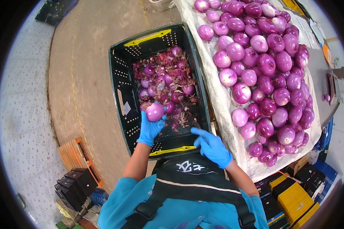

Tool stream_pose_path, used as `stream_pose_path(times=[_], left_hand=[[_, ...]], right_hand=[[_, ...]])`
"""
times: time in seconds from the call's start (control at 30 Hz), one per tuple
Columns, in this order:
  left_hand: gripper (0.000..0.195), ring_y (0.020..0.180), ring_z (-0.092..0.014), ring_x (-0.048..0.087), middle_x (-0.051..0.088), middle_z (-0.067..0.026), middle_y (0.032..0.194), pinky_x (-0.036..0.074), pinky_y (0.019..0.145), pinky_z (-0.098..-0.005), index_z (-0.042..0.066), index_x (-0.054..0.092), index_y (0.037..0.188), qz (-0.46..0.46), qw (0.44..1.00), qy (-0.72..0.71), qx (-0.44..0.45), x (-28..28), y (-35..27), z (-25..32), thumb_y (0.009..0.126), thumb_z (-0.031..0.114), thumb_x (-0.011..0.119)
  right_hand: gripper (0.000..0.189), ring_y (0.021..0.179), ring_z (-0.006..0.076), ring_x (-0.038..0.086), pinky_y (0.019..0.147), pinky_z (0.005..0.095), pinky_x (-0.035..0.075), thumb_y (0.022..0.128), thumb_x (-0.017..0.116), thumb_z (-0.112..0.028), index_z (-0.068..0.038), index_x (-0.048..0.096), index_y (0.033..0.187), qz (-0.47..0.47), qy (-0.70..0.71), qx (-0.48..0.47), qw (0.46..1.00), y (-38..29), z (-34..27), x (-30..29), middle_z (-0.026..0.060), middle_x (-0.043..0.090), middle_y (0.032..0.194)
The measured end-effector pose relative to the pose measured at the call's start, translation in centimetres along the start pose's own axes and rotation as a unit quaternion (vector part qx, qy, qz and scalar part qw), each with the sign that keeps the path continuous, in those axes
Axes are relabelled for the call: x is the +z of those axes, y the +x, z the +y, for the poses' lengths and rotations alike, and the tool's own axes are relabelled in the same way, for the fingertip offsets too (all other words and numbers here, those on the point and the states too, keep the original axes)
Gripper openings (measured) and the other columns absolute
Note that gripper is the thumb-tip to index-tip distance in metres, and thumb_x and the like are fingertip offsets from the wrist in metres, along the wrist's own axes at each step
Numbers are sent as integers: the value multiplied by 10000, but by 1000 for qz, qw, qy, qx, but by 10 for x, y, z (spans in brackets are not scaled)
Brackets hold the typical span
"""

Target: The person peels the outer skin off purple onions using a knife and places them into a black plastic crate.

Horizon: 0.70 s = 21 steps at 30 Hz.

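My left hand (150,129), in a blue glove, holds a red onion (155,112) over the near left part of a dark plastic crate (121,86). Inside the crate, several red onions (168,79) lie among loose dry skins and root scraps (177,71). My right hand (211,145), also gloved in blue, is over the crate's near right corner with the index finger stretched out. No object shows in its fingers, though its palm side is partly hidden.
Right of the crate, a large heap of peeled red onions (266,84) covers a white woven sheet (218,114) on a table. An orange pallet (71,154) and stacked black crates (77,183) stand at lower left. Yellow and black crates (293,197) are at lower right.
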State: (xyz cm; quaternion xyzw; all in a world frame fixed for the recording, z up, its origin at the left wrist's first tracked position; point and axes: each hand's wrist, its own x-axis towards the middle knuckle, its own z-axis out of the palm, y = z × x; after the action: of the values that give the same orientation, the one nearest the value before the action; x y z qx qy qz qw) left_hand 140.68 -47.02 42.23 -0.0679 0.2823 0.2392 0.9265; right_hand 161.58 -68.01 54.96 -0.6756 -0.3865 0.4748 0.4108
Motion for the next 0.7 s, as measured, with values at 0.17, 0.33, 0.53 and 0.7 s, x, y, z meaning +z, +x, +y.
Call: stream_pose_path(times=[0.17, 0.33, 0.53, 0.7], left_hand=[[858, 1193, -308, 542, 449, -168, 1427, 519, 924, -401, 69, 323, 1453, -18, 978, 206, 29, 20, -43, -28, 809, 445, 748], [864, 1211, -246, 538, 495, -85, 1363, 532, 890, -366, 132, 331, 1454, -8, 929, 366, 48, 59, -72, -45, 764, 323, 814], [752, 1158, -202, 543, 509, -70, 1283, 504, 945, -333, 137, 398, 1368, -16, 888, 455, 61, 89, -86, -58, 721, 62, 773], [818, 1215, -212, 516, 484, -74, 1307, 455, 1024, -353, 124, 393, 1393, -43, 870, 483, 84, 88, -101, -51, 682, 54, 790]], right_hand=[[557, 665, 238, 625, 520, 362, 494, 825, 572, -120, -59, 479, 1371, 77, -371, -207, 902, 40, -6, 19, 100, 581, 843], [573, 637, 227, 606, 489, 377, 486, 821, 564, -142, -31, 469, 1375, 40, -432, -225, 873, 49, -21, 23, 96, 560, 829], [570, 650, 267, 627, 509, 405, 482, 822, 568, -114, -71, 470, 1382, 11, -450, -188, 873, 44, -29, 25, 120, 555, 846], [418, 648, 331, 647, 552, 448, 503, 930, 516, -194, -100, 539, 1336, 81, -331, -33, 939, 52, 24, 15, 172, 616, 849]])
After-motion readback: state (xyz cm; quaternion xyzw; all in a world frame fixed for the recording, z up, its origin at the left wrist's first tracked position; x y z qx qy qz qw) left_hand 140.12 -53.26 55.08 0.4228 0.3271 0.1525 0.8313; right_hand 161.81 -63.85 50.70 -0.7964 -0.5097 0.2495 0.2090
